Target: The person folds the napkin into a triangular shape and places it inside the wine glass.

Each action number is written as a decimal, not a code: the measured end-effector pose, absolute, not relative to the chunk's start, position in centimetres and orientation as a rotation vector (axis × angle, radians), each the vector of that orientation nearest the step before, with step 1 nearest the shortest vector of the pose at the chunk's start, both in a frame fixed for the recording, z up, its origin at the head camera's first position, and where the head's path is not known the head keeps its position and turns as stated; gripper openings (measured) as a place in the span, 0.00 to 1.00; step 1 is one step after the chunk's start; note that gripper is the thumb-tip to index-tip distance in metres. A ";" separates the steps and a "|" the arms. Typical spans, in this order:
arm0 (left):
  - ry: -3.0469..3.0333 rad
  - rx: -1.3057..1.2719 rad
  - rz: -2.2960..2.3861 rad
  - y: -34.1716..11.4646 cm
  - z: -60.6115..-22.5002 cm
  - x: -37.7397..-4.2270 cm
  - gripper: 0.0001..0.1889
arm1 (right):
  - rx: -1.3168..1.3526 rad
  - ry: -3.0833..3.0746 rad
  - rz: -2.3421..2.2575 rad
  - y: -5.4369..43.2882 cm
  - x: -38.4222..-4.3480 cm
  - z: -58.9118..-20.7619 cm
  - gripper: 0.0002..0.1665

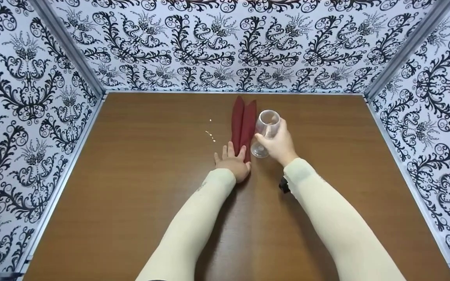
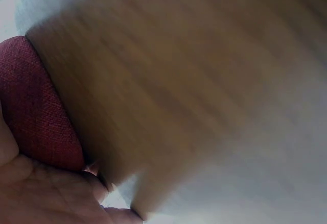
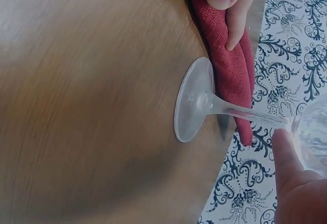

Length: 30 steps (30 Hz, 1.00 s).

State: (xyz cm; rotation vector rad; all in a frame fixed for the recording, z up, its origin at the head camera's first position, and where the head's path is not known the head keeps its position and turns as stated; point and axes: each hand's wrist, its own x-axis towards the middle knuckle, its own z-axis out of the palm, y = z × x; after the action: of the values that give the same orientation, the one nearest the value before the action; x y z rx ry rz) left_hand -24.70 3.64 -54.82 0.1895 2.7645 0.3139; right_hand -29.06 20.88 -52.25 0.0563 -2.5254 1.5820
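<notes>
My right hand (image 1: 281, 145) grips a clear stemmed wine glass (image 1: 267, 124) round its bowl, with the thumb on the near side. The glass stands nearly upright, its round foot (image 3: 193, 101) close to the tabletop. Just left of it lies a dark red cloth napkin (image 1: 243, 119), folded long and narrow into two pointed strips. My left hand (image 1: 233, 164) rests over the napkin's near end, fingers spread and pointing away from me. In the left wrist view, the palm (image 2: 46, 193) lies against the red cloth (image 2: 36, 101).
The wooden table (image 1: 131, 175) is bounded by white walls with black scroll patterns (image 1: 217, 39) at the back and sides. Several small pale specks (image 1: 210, 134) show left of the napkin. A black piece (image 1: 284, 185) sits under my right wrist.
</notes>
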 end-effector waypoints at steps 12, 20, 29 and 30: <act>2.764 0.197 0.314 4.0 -55.2 -25.0 0.36 | 0.153 -2.726 1.511 22.8 -28.6 -51.8 0.69; 2.761 0.194 0.327 3.8 -55.1 -24.8 0.36 | 0.342 -3.133 0.999 25.4 -27.7 -52.7 0.60; 2.773 0.195 0.363 3.5 -54.9 -24.6 0.36 | 0.667 -3.328 0.509 26.5 -27.0 -55.3 0.58; 2.768 0.196 0.355 3.5 -55.0 -24.7 0.36 | 0.695 -3.354 0.473 26.5 -26.9 -55.5 0.58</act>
State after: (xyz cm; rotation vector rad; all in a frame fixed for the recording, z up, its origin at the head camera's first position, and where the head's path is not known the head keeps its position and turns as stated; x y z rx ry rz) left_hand -24.71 3.52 -54.99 0.1957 2.7678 0.3553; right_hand -26.89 26.49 -55.51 0.6951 -3.3542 0.4734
